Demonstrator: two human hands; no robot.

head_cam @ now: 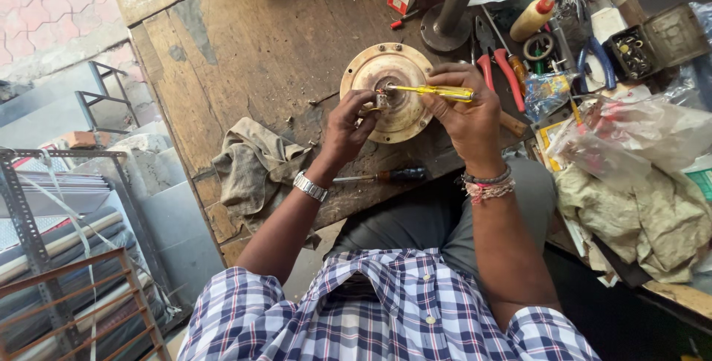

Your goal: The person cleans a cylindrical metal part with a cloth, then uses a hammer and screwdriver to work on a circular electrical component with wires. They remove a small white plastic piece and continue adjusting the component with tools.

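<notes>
Wooden worktop (245,42), head view: a round, rust-stained metal motor housing (404,112) lies flat near the front edge, between the two hands. Right hand (463,109) — closed around a yellow-handled screwdriver (437,92), whose shaft runs leftward to the hub at the housing's centre. Left hand (348,123) — fingers pinched on a small metal part (382,100) at that same hub, touching the screwdriver tip. A steel wristwatch (309,186) sits on the left wrist; thread bands (487,185) circle the right. A dirty rag (256,168) lies left of the housing, a black-handled screwdriver (382,176) at the worktop edge, red-handled pliers (500,64) just right of the housing.
</notes>
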